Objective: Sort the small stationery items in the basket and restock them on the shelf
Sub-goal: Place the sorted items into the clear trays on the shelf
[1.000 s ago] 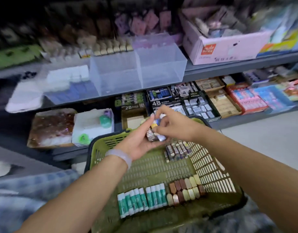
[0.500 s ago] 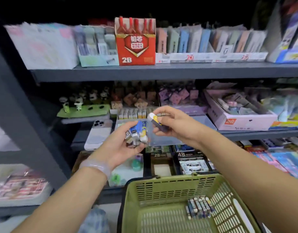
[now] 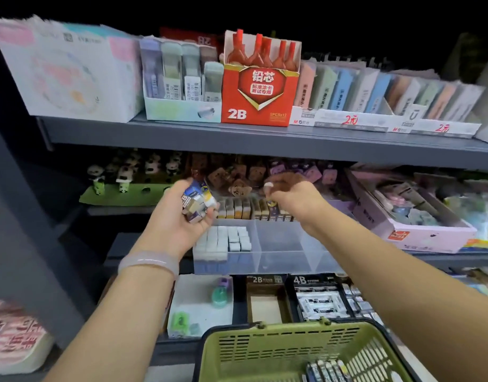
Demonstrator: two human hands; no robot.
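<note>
Left hand (image 3: 179,216) cupping a loose clutch of erasers (image 3: 197,201); right hand (image 3: 287,194) apart, pinching one above the shelf row; small, light, stiff, slippery-wrapped; best pinched across short sides.

A red 2B lead box (image 3: 260,91) is seen on the upper level, with pastel packs (image 3: 375,92) priced at 2 to its right. A pink carton (image 3: 419,232) is set far right, panda figures (image 3: 121,175) far left.
</note>
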